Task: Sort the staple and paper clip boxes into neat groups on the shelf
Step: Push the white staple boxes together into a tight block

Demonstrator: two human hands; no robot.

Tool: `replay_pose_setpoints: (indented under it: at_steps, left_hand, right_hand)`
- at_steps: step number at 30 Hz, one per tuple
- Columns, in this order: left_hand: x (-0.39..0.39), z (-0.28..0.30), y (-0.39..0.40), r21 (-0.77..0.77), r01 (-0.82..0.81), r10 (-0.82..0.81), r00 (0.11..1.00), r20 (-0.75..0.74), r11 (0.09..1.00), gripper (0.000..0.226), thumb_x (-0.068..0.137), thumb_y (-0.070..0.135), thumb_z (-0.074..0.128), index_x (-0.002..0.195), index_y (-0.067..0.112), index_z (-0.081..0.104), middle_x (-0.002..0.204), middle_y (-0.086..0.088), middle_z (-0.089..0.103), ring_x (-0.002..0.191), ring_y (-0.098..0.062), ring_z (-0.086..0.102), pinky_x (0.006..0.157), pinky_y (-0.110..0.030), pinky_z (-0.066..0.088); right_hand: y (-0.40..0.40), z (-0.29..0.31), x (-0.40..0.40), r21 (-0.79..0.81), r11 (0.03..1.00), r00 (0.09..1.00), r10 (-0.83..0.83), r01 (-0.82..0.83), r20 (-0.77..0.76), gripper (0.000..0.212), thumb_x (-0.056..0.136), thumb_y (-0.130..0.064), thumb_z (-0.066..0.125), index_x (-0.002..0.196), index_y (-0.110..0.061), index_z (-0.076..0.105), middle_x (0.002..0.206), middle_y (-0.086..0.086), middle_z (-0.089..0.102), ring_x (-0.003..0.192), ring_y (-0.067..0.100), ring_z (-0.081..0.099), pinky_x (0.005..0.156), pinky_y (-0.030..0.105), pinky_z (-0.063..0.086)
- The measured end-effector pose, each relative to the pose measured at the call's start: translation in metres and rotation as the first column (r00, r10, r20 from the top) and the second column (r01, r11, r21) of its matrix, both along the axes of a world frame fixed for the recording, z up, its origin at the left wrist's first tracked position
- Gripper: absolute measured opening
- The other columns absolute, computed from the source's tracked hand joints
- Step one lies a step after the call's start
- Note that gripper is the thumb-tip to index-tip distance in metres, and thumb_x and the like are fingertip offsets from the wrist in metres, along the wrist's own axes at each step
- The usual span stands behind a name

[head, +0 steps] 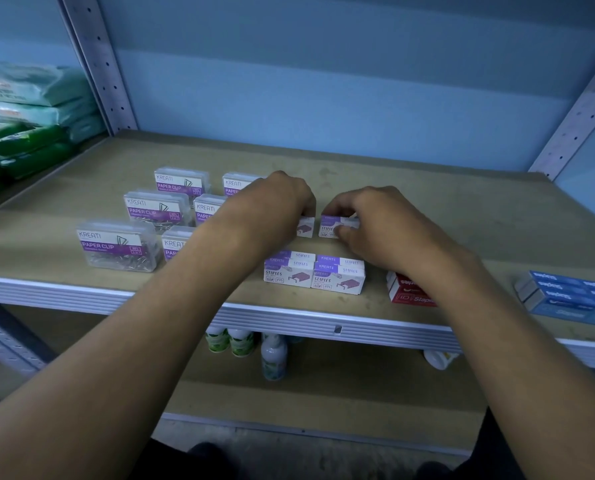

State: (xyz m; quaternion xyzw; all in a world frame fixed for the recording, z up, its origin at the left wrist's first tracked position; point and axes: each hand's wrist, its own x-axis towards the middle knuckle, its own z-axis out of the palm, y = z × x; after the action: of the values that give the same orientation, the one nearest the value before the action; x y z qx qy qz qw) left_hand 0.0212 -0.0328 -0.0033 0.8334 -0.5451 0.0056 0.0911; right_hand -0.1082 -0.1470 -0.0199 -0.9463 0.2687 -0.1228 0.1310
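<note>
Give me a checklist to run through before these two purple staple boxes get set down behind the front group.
1. Left hand has hold of its purple staple box: ok, fingers closed over its top.
2. Right hand has hold of the other purple staple box: ok, fingers and thumb pinch it.
3. The two held boxes sit flush: not ok, a gap shows between them.
4. Front purple staple group tidy: ok, stacks side by side.
5. Paper clip boxes kept apart from staples: ok, all to the left.
6. Red staple boxes squared up: cannot tell, the right forearm covers them.
</note>
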Motion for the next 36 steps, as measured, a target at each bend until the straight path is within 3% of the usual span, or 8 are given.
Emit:
replay_pose_setpoints:
  at_steps: [10,17,22,29,36]
  left_hand:
    - [-0.005,0.001,0.008,-0.062,0.028,-0.028,1.000,0.005,0.998,0.038,0.090,0.004,0.053,0.114,0.028,0.070,0.115,-0.005,0.063,0.098,-0.028,0.065,0.084,-0.040,0.056]
    - [-0.017,0.002,0.019,-0.070,0.069,-0.065,0.996,0.055,0.995,0.037,0.091,0.006,0.055,0.116,0.030,0.068,0.113,-0.002,0.062,0.098,-0.025,0.064,0.075,-0.034,0.052]
    - [-0.017,0.006,0.024,-0.069,0.084,-0.080,0.995,0.059,0.994,0.037,0.090,0.007,0.057,0.113,0.033,0.068,0.114,-0.001,0.064,0.099,-0.025,0.064,0.083,-0.041,0.056]
    - [-0.020,0.016,0.032,-0.045,0.069,-0.068,0.997,0.036,0.997,0.034,0.092,0.011,0.056,0.110,0.035,0.071,0.113,0.003,0.065,0.099,-0.021,0.065,0.086,-0.036,0.055]
    - [-0.022,0.015,0.034,0.011,0.103,-0.103,0.995,0.010,0.995,0.034,0.093,0.011,0.054,0.110,0.033,0.072,0.112,0.004,0.067,0.098,-0.019,0.066,0.085,-0.036,0.055]
  right_hand:
    - [0.000,0.006,-0.007,0.026,1.000,0.998,-0.006,0.004,0.059,0.018,0.087,-0.024,0.073,0.101,-0.034,0.078,0.097,-0.006,0.072,0.094,0.010,0.064,0.086,0.032,0.056]
    - [0.012,0.021,-0.021,0.034,0.998,0.999,0.050,-0.051,0.019,0.016,0.087,-0.024,0.072,0.094,-0.037,0.078,0.092,-0.010,0.071,0.084,0.006,0.064,0.078,0.032,0.056]
    - [0.017,0.027,-0.025,0.056,0.996,0.997,0.075,-0.075,0.013,0.016,0.087,-0.023,0.073,0.096,-0.036,0.079,0.089,-0.014,0.071,0.084,0.003,0.065,0.075,0.026,0.054]
    - [0.021,0.029,-0.025,0.085,0.991,0.994,0.105,-0.102,-0.031,0.019,0.087,-0.023,0.073,0.100,-0.036,0.079,0.093,-0.015,0.073,0.087,0.002,0.064,0.071,0.019,0.049]
    - [0.023,0.027,-0.024,0.130,0.987,0.992,0.099,-0.089,-0.076,0.024,0.088,-0.021,0.066,0.101,-0.037,0.079,0.095,-0.012,0.074,0.086,0.006,0.068,0.080,0.028,0.057]
